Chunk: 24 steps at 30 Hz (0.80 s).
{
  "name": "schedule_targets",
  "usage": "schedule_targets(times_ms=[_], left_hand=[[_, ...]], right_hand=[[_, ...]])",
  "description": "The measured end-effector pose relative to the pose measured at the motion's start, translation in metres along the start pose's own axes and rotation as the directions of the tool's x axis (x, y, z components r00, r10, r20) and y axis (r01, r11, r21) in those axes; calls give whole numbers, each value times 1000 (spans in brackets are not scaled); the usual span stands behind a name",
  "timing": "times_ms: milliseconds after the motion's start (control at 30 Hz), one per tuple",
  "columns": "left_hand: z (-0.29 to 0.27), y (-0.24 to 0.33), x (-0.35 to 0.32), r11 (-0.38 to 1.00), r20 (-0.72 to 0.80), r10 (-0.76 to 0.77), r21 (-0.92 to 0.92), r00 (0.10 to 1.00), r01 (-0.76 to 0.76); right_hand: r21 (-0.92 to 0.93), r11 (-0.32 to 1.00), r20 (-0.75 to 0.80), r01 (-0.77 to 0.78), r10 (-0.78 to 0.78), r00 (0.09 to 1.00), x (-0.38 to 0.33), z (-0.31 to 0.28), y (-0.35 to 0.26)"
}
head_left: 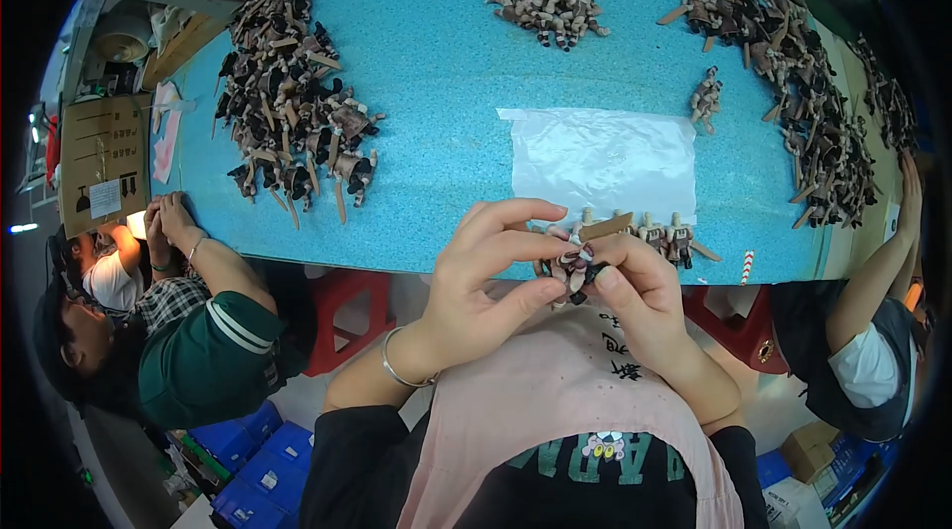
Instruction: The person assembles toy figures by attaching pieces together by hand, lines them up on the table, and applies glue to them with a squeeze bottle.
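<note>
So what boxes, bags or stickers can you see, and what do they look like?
Cardboard box: far left beside the table, brown, with a white label.
Clear plastic bag: flat on the blue table, rectangular, shiny.
Blue boxes: on the floor, lower left.
Brown box: floor, lower right.

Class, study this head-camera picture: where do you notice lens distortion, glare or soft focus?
Head view: the blue table edge bows toward the rim, with black corners; the clear plastic sheet glares white; lighting is even with faint shadows; the small figure between the left hand and right hand looks slightly soft.
</note>
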<state>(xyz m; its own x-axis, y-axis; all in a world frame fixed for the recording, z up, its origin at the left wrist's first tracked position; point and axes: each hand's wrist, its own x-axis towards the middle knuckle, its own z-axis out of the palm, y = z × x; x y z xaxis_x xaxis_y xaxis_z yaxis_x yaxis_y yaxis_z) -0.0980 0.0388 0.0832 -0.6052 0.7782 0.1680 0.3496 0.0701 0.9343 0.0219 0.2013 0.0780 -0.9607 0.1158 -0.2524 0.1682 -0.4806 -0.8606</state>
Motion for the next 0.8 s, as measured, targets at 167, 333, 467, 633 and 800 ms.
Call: schedule_targets(times_ms=[167, 333, 467, 633, 800], left_hand=[[0, 1, 5, 976, 117, -117, -171, 986, 136], [11, -4, 4, 784, 145, -260, -546, 955, 296], [31, 0, 0, 776, -61, -339, -582, 939, 242], [20, -3, 0, 895, 106, -267, -342, 958, 287], [6, -3, 4, 712, 285, -299, -568, 911, 412]], right_hand=[[-154, 984, 89, 94, -81, 993, 3, -8, 2], [-175, 983, 95, 61, -44, 995, 1, -2, 3], [-79, 994, 17, 82, -80, 997, 4, 6, 5], [-338, 924, 90, 176, -154, 984, 5, -7, 10], [-386, 889, 50, 247, -248, 968, 1, -1, 9]])
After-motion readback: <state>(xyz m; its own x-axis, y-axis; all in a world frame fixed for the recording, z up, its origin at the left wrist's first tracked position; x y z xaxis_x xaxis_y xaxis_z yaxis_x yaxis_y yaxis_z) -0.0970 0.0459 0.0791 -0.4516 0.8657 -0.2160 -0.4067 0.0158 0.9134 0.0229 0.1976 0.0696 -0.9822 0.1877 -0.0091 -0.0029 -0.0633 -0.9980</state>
